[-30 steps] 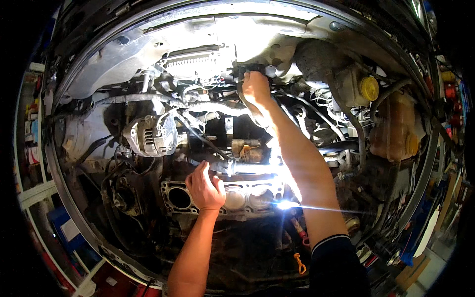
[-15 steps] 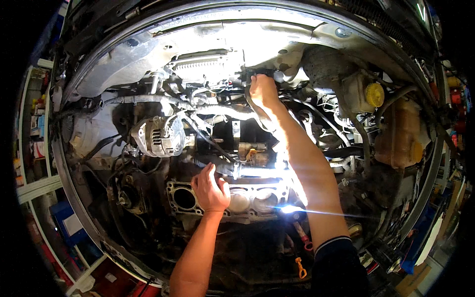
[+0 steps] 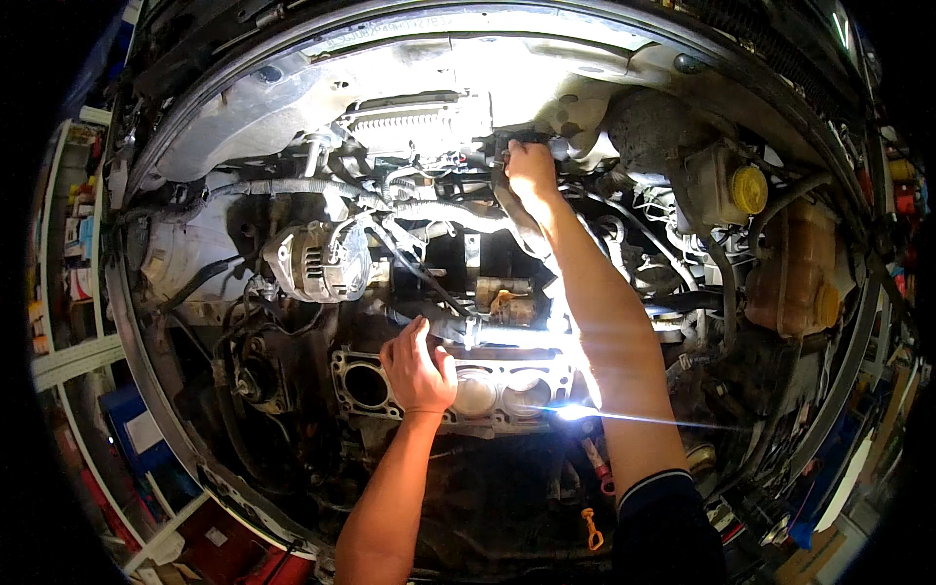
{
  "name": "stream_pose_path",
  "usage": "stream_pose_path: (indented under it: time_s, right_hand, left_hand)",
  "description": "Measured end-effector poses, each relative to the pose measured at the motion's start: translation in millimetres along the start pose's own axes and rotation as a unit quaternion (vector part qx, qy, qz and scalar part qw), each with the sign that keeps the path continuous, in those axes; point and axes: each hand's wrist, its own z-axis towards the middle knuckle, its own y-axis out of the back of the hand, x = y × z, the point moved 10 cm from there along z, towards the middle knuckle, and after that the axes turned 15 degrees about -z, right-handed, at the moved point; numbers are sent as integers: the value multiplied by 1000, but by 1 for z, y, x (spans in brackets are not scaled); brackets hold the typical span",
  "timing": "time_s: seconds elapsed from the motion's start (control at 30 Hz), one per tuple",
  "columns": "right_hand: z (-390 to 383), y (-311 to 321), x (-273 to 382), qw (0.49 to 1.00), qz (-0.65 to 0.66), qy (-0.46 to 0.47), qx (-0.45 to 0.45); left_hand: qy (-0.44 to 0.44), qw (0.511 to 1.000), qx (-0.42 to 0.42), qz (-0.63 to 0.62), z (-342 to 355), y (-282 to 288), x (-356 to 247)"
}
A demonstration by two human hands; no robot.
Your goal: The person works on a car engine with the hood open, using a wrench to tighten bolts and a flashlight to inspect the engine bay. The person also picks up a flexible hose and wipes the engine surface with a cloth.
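My left hand (image 3: 419, 375) rests on the open engine block (image 3: 526, 390), its slightly bent, spread fingertips reaching a dark hose (image 3: 439, 324) above the exposed cylinder bores (image 3: 368, 385). My right hand (image 3: 529, 174) is reaching deep toward the back of the bay, fingers closed on a black part (image 3: 517, 141) at the top of a dark hose; the part itself is mostly hidden. An alternator (image 3: 317, 263) sits left of centre. A bright light (image 3: 575, 412) glares beside my right forearm, washing out nearby parts.
A brown coolant tank (image 3: 790, 278) and a yellow-capped reservoir (image 3: 721, 185) sit at right. An orange dipstick loop (image 3: 592, 526) is near the bottom. Wiring and hoses cross the bay. Shelving (image 3: 73, 244) stands beyond the car's left edge.
The view has shifted slightly, moving the bay rightward in the picture. Both hands keep almost the same places on the engine, with only small finger movements.
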Motion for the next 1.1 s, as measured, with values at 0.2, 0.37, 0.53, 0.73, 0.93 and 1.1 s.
stream_pose_path:
  time_s: [0.2, 0.37, 0.53, 0.73, 0.93, 1.1]
  right_hand:
    - [-34, 11, 51, 986, -146, 49, -56]
    - [-30, 2, 34, 987, -156, 50, -1]
    - [-34, -33, 21, 977, -190, 80, 53]
    - [-181, 41, 57, 828, -419, 210, -307]
    - [-548, 203, 162, 978, 115, 170, -40]
    - [-804, 276, -21, 974, 190, -123, -15]
  left_hand:
    - [15, 1000, -4, 10, -6, 2, 8]
    - [7, 1000, -10, 5, -12, 8, 9]
    - [-3, 999, -38, 36, -19, 29, 12]
    - [38, 999, 2, 31, -23, -16, 6]
    - [-4, 995, -9, 95, -23, 5, 87]
    - [18, 985, 10, -171, -61, 46, -14]
